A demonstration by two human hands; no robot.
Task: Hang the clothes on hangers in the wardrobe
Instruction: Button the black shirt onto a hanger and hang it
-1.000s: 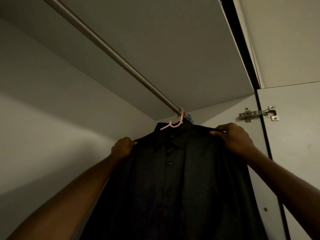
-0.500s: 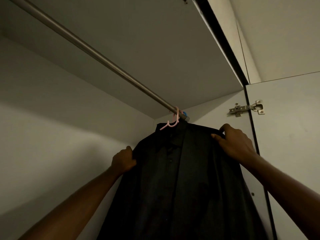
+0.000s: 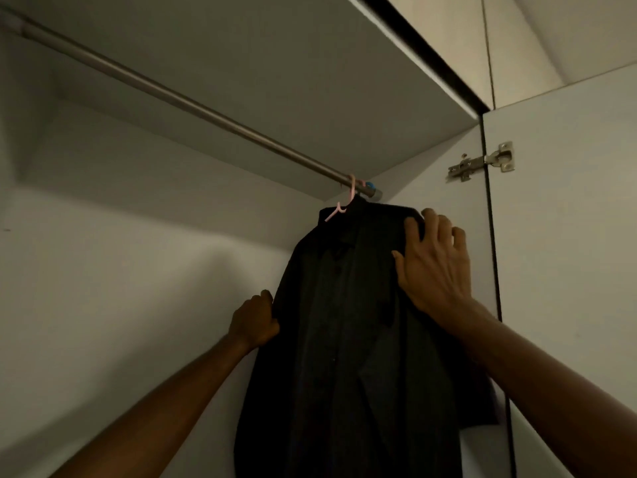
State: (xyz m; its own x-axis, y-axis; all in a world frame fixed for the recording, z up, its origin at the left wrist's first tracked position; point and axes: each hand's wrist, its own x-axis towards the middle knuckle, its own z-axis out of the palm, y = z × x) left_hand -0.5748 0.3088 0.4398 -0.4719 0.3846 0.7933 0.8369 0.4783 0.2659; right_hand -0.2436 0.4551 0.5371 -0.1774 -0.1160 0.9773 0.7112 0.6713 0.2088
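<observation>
Both forearms reach up and forward into the wardrobe. The left hand is clenched on the left edge of the black shirt; the right hand lies flat on its right shoulder, fingers spread and released. The shirt hangs lengthwise downward, front facing out, from a pink hanger hooked at the right end of the rail, beside the side panel bearing a hinge.

Above me the room's pale ceiling shows beyond the cabinet's top edge, with a thin dark line running down it. To my right a silver metal hinge sits screwed across a dark vertical seam, high up between two pale panels.
</observation>
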